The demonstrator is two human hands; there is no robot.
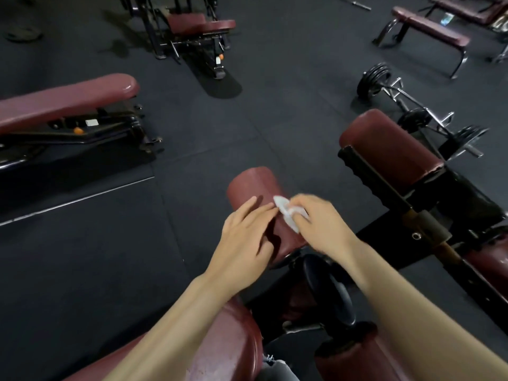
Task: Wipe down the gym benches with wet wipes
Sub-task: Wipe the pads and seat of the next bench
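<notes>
A dark red roller pad (254,185) of the bench stands in the middle of the view. My left hand (244,243) rests on its left side with the fingers straight and flat on the vinyl. My right hand (319,224) holds a crumpled white wet wipe (286,213) and presses it on the top right of the roller. A second roller pad (390,144) sits to the right on the same black frame. The bench seat pad (233,339) lies under my left forearm.
Another red bench (66,97) stands at the left. A flat bench (431,26) is at the far right, and a machine seat (198,23) at the back. A loaded bar with black plates (373,78) lies on the dark rubber floor at the right.
</notes>
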